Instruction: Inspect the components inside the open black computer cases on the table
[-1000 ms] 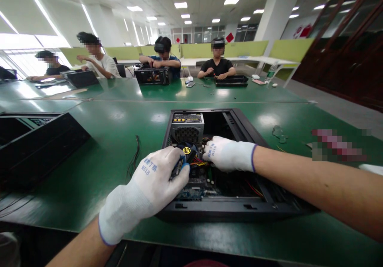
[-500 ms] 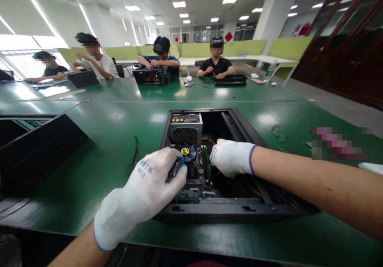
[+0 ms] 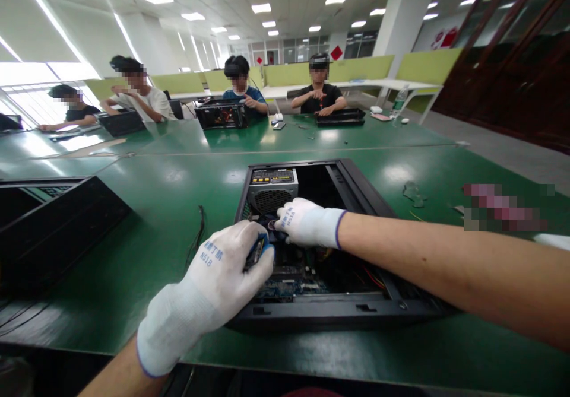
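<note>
A black computer case [image 3: 320, 309] lies open on its side in front of me, its motherboard [image 3: 289, 284] facing up. My left hand [image 3: 227, 266], in a white glove with blue fingertips, is closed at the near left of the board. A small dark piece shows between its thumb and fingers, too hidden to name. My right hand [image 3: 303, 222], gloved alike, hangs over the round CPU fan [image 3: 272, 225] and covers much of it. Its fingers are bent down at the fan; what they hold, if anything, is hidden. Behind them sits the power supply [image 3: 272, 198].
A black case panel or second case [image 3: 57, 237] stands at the left, with loose dark cables [image 3: 198, 237] beside it. Clear plastic scraps [image 3: 414, 194] lie at the right on the green table [image 3: 169, 177]. Across it, several people work on computer parts.
My right hand has moved left and away from me, from beside the green memory stick to over the CPU fan. My left hand stays nearly in place.
</note>
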Available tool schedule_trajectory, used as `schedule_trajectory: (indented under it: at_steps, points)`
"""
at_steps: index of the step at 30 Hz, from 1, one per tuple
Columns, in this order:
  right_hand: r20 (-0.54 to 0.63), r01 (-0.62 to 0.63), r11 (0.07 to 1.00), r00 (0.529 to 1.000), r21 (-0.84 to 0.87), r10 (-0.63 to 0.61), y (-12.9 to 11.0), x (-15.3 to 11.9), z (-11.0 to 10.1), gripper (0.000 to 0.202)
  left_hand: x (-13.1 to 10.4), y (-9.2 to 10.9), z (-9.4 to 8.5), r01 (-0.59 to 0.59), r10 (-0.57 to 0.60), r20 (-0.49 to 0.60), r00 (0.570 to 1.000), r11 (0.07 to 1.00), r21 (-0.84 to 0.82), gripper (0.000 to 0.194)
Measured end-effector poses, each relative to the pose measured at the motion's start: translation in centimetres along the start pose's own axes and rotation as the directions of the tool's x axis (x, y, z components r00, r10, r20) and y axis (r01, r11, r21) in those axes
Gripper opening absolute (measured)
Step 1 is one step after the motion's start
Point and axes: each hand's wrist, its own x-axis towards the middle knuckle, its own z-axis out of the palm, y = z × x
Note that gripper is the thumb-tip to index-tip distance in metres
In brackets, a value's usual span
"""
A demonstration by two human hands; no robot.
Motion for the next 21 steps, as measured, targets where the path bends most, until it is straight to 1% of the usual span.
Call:
schedule_trajectory:
  at_steps: [3,6,8,10,12,15,18,21]
  points:
    - [-0.035,0.038,0.999,0.999,0.004,-0.038,0.0,0.3,0.6,0.028,0.0,0.0,0.0,-0.003,0.003,0.0,1.0,1.0,0.007,0.014]
    - [-0.037,0.011,1.0,0.999,0.011,-0.01,0.0,0.2,0.8,0.032,0.0,0.1,-0.1,-0.003,0.003,0.006,1.0,1.0,0.008,0.015]
    - [-0.022,0.009,1.0,1.0,0.004,-0.008,0.1,0.2,0.8,0.028,-0.1,0.0,-0.1,-0.001,0.001,0.009,1.0,1.0,0.005,0.014]
    - [-0.023,0.024,1.0,0.999,-0.008,-0.024,0.2,0.1,0.5,0.023,-0.1,0.0,-0.1,0.001,-0.001,0.009,1.0,1.0,0.01,0.014]
    - [-0.061,0.033,0.999,0.998,-0.018,-0.034,0.5,-0.3,0.0,0.023,-0.1,0.1,-0.1,-0.001,0.001,0.008,1.0,1.0,0.016,0.013]
    - [-0.106,0.027,0.999,0.994,-0.018,-0.029,0.8,-1.5,-1.0,0.022,-0.2,0.1,-0.1,-0.006,0.006,0.007,1.0,1.0,0.015,0.013]
    - [-0.046,-0.019,1.0,0.999,-0.004,0.019,1.1,-3.3,-2.0,0.021,-0.1,0.2,-0.1,-0.013,0.013,0.003,1.0,1.0,0.028,0.013]
    - [0.044,-0.098,0.995,0.994,0.0,0.098,1.5,-4.8,-2.2,0.024,0.0,0.3,-0.1,-0.008,0.007,0.014,1.0,0.998,0.062,0.014]
